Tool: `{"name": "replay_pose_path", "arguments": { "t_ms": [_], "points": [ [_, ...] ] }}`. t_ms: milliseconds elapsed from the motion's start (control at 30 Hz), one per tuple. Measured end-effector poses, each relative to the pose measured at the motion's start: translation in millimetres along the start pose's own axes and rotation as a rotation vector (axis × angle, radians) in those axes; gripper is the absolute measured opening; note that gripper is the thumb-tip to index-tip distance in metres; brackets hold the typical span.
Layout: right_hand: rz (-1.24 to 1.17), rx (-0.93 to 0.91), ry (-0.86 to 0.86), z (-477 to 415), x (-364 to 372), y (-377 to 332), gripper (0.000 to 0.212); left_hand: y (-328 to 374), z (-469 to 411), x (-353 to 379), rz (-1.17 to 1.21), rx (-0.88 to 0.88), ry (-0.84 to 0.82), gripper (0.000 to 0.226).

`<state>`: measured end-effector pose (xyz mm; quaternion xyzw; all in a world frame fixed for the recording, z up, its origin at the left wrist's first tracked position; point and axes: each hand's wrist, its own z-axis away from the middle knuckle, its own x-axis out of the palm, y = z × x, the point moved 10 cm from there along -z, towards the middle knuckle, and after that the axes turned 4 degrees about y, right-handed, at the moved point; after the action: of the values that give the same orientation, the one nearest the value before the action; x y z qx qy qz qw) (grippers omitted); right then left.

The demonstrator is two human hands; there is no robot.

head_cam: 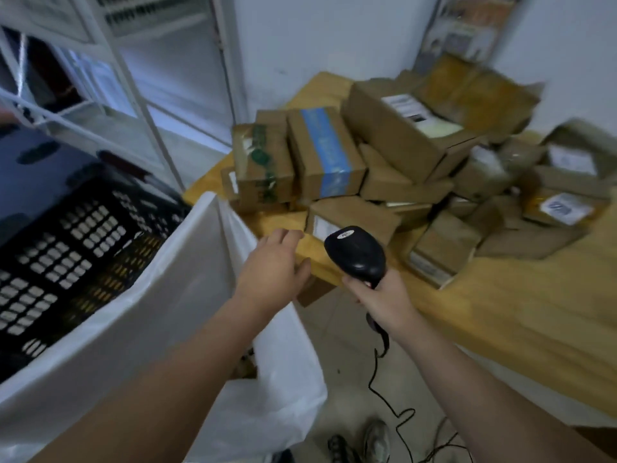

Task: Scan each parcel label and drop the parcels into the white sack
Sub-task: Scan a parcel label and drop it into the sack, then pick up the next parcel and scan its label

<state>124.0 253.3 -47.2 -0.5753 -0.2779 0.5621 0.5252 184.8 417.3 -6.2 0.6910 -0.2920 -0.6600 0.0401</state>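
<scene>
Left hand hangs open, empty; parcel just far-right of it on counter; my right hand grips scanner beside it.

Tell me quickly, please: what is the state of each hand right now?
Left hand: open, holding nothing.
Right hand: grips the black barcode scanner.

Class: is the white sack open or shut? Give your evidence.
Open. The sack has its rim spread wide, and the gap shows its inside.
</scene>
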Motion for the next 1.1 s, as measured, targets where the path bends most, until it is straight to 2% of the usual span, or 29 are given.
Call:
{"name": "replay_pose_path", "arguments": {
  "t_ms": [167,267,467,600,733,800,900,1033,1100],
  "points": [
    [-0.03,-0.013,0.133,-6,-90,13,0.022,92,-33,18,0.035,0.1,-0.023,0.049],
    [-0.029,0.017,0.194,-11,-142,27,0.009,145,-48,42,0.069,0.148,-0.05,0.049],
    [-0.06,0.087,0.251,-22,-227,58,0.026,220,-75,104,0.029,0.178,-0.148,0.053],
    [-0.076,0.135,0.277,-31,-262,83,0.015,227,-90,155,-0.162,0.106,-0.265,0.06],
    [-0.079,0.161,0.25,-36,-273,99,0.009,218,-98,191,-0.289,-0.05,-0.389,0.09],
    [-0.081,0.181,0.227,-38,-272,106,0.008,213,-95,200,-0.29,-0.11,-0.445,0.097],
    [-0.122,0.184,0.198,-39,-266,110,0.005,197,-88,202,-0.102,-0.19,-0.424,0.089],
    [-0.309,0.079,0.22,-36,-266,93,0.026,171,-63,191,0.532,-0.363,-0.404,0.079],
    [-0.399,0.019,0.194,-37,-266,80,0.033,168,-56,180,0.703,-0.334,-0.428,0.07]
  ]
}}
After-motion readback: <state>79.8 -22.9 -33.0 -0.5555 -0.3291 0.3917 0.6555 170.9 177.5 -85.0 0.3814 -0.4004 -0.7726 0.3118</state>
